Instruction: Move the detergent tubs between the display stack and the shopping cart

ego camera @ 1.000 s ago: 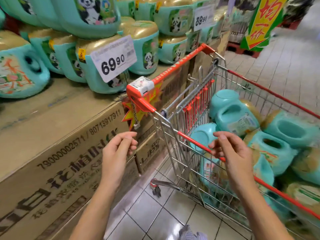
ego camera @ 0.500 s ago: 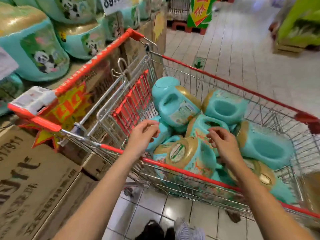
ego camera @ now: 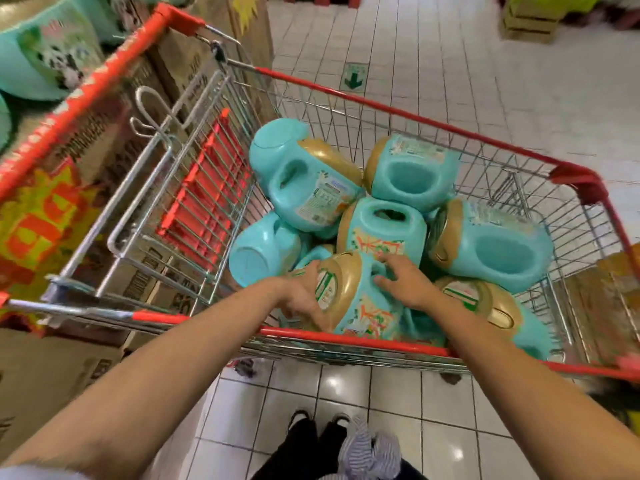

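Grip (ego camera: 353,284) around carted tub (ego camera: 356,306)

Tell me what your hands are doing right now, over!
Left hand and right hand both on the nearest tub, which lies in the cart. Not lifted yet. Other tubs crowd it.

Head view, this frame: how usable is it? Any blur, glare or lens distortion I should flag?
Head view: strong wide-angle bowing, the cart rim curves. Head view: the left edge is smeared, with the cart handle and shelf tub soft. Head view: ceiling lights glare on the floor tiles. Head view: both hands, left hand and right hand, and the held tub are fairly sharp.
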Available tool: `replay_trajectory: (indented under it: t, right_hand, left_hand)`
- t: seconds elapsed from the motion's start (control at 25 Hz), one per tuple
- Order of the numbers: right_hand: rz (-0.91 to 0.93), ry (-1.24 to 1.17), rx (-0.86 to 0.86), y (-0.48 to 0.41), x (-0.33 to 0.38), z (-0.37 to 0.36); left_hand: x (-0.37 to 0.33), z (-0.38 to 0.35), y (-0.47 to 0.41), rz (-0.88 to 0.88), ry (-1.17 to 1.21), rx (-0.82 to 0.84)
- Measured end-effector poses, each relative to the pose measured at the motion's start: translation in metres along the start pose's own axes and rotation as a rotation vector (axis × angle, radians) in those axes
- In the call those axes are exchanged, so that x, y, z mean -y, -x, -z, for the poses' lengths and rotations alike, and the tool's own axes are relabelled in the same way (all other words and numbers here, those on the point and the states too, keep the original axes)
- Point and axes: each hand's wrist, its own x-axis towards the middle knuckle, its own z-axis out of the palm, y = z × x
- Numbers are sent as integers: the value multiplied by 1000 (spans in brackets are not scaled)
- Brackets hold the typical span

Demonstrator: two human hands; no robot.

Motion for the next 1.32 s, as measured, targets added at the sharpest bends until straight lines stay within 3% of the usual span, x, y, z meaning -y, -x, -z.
replay_trajectory:
  t: [0.32, 0.48, 0.68, 0.8, 0.92, 1.16, 1.32]
  right_hand:
    - [-75, 1, -185, 14, -1, 4]
    - [-88, -66, -325, 34, 8, 20]
    - [115, -170, -525, 64, 39, 31]
    - [216, -256, -630, 84, 49, 39]
    - [272, -389, -720, 100, 59, 46]
    - [194, -509, -758, 107, 72, 38]
    - [315, -989, -665, 115, 90, 39]
  left_hand:
    - [10, 20, 7, -214, 208, -237]
    - [-3, 32, 24, -282, 750, -484]
    - [-38, 36, 46, -377, 1214, -776]
    - [-42, 42, 69, -540, 1288, -737]
    - [-39, 24, 85, -574, 1203, -580]
    - [-38, -4, 93, -608, 1212, -674]
    - [-37, -1, 98, -596, 1249, -597]
